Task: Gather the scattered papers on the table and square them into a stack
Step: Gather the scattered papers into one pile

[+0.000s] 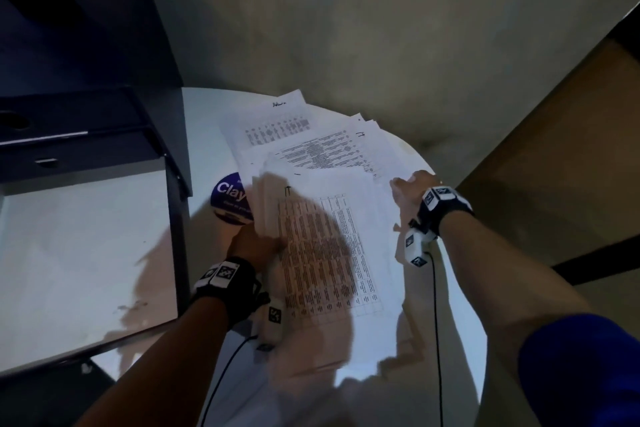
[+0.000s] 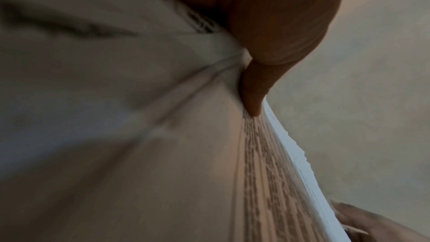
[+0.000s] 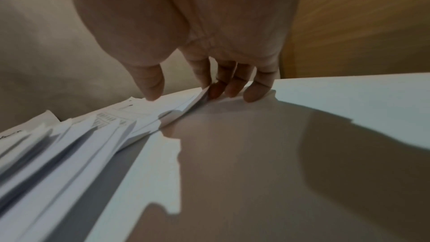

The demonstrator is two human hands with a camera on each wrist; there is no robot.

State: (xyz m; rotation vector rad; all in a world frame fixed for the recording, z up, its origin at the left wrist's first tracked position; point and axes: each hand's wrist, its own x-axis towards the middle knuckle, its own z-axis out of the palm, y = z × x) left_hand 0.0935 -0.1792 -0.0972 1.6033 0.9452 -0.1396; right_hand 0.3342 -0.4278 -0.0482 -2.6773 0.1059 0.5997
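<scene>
At the left of the head view I see a dark boxy cabinet (image 1: 86, 107) standing against the round white table (image 1: 457, 322). A round purple sticker lettered "Clay" (image 1: 227, 201) peeks out from under the sheets' left edge. Just below it the left hand (image 1: 256, 246) grips the left side of the white printed papers (image 1: 329, 156) – in the left wrist view its thumb (image 2: 252, 87) presses down on the top printed sheet, the other fingers hidden beneath. The papers lie fanned and overlapping across the table's middle, unsquared. At their right corner the right hand (image 1: 412, 191) has its thumb on top and curled fingers (image 3: 256, 91) tucked against the slightly lifted edges.
</scene>
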